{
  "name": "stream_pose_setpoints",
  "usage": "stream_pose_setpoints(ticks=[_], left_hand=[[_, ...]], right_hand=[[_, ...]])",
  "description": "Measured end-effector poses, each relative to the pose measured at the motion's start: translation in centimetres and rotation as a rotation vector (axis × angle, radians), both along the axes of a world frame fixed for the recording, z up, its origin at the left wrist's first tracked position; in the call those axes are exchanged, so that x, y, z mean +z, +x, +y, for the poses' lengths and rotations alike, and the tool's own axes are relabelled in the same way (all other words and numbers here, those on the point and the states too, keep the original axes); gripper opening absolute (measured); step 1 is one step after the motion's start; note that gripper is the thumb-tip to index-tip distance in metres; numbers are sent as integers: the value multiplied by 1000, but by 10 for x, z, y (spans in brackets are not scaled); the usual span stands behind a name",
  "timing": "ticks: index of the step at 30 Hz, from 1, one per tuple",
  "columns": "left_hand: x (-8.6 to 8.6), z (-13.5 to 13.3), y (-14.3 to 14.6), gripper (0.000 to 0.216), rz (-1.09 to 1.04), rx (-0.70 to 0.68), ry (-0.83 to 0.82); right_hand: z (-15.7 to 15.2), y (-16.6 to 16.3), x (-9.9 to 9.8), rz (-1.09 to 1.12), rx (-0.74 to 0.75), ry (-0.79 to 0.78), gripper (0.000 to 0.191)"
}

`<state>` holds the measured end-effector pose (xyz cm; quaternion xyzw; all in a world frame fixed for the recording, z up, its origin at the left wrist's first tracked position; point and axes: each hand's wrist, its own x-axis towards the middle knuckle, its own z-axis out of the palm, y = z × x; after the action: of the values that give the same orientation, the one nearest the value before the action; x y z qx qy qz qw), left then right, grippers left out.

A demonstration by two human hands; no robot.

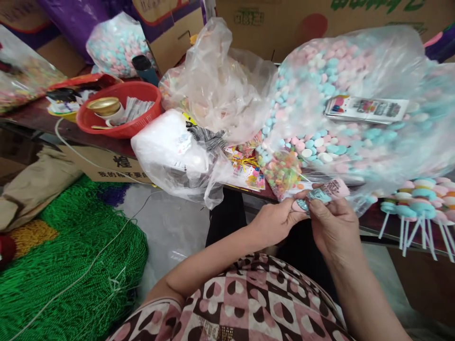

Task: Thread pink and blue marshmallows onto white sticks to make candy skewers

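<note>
My left hand [275, 221] and my right hand [336, 225] meet above the table's front edge. Between them is a pink and light-blue marshmallow candy in a printed wrapper [336, 188], with dark lettering at its pink end. Fingers of both hands are closed on it and cover much of its middle. Just behind the left hand lies a small bag of colourful gummy candies [282, 171]. To the right, finished-looking marshmallow lollipops [423, 201] lie in a bunch, their white sticks jutting past the edge.
A big clear bag of pink, blue and white marshmallows [320, 90] fills the right, bearing a stack of printed wrappers [368, 109]. Leftward are a white plastic bag [167, 142] and a red basket [124, 127]. Green cords [71, 265] are heaped at lower left. Cardboard boxes [277, 28] stand behind.
</note>
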<state>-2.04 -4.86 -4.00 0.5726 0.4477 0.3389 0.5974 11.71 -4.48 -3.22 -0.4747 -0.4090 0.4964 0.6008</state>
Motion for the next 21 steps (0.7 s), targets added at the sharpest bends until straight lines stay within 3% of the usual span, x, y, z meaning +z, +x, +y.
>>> stream_pose_setpoints(ticks=[2, 4, 6, 8, 11, 15, 18, 21], left_hand=[[-2, 2, -6, 29, 34, 24, 0], [-5, 2, -13, 39, -190, -168, -170], [-8, 1, -18, 48, -494, -436, -378], [-11, 0, -20, 52, -690, -575, -488], [-14, -2, -21, 47, -573, -385, -366], [-16, -1, -23, 27, 49, 26, 21], [-18, 3, -34, 25, 141, 115, 106], [-19, 11, -53, 33, -99, 209, 25]], right_hand=[[4, -3, 1, -44, -36, 28, 30], [7, -1, 6, -67, 92, -1, 33], [10, 5, 12, -75, 311, -38, 41], [12, 8, 16, -80, 459, -58, 43], [16, 0, 11, -118, 355, -82, 30], [21, -20, -5, -320, 3, -93, 26], [29, -27, -7, -385, 111, -101, 28], [46, -34, -3, -307, 334, -76, 33]])
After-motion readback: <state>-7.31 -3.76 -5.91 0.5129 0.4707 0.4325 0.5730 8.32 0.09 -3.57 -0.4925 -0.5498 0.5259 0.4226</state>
